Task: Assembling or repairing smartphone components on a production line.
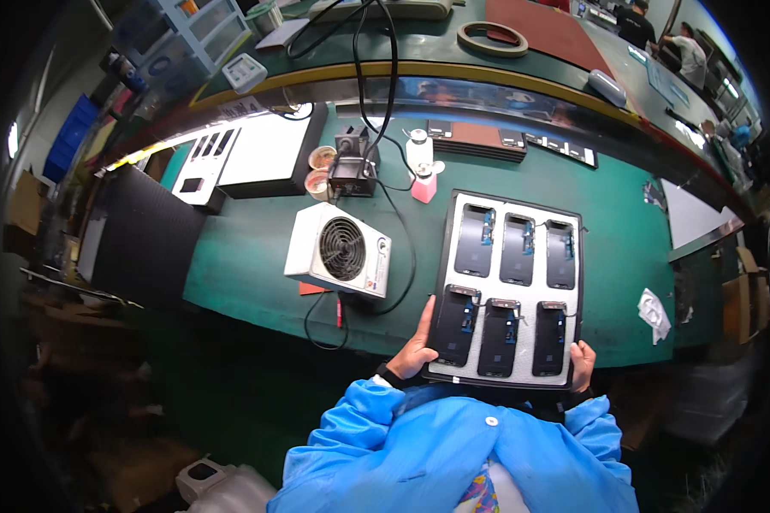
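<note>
A black-rimmed tray with a white foam insert spans the front edge of the green bench, tilted slightly. Two rows of phone screens lie in its cutouts, among them a dark phone screen with blue flex parts at the far left. My left hand grips the tray's near left side, thumb on the rim and index finger stretched along the edge. At the near right corner my right hand is wrapped round the rim, its fingers partly hidden beneath. Both forearms wear blue sleeves.
Left of the tray stands a white fan unit with a cable. Behind are a pink-based bottle, stacked trays and a white box. Crumpled plastic lies at right. A shelf with a tape roll crosses above.
</note>
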{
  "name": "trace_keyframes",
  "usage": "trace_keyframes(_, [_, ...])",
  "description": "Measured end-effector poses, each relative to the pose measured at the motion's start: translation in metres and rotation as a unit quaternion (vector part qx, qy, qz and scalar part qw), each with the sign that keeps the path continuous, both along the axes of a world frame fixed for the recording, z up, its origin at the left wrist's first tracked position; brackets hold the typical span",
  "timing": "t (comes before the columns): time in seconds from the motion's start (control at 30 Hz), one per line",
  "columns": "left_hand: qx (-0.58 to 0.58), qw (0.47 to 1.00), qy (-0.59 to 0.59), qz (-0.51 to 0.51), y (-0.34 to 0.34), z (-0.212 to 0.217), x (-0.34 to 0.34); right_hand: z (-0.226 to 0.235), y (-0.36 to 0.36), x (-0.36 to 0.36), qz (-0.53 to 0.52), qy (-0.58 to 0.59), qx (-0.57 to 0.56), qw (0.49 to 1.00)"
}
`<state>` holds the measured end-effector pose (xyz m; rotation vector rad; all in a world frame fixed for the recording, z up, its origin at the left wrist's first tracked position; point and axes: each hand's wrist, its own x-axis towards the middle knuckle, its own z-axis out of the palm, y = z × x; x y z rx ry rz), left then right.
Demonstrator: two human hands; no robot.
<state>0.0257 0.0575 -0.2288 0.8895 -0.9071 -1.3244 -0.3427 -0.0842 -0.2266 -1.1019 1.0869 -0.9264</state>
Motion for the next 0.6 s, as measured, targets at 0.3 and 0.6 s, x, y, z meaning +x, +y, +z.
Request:
trace_keyframes(0.3, [-0.026, 0.997, -0.073, -0.002, -0.004, -0.022, 0.011, 0.011, -0.002, 0.003, 0.051, 0.058, -0.009, 0.997])
trace_keyframes(0.6, [-0.025, 0.963, -0.267, -0.017, -0.01, 0.003, 0.039, 0.019, -0.012, -0.019, 0.097, 0.315, -0.106, 0.938])
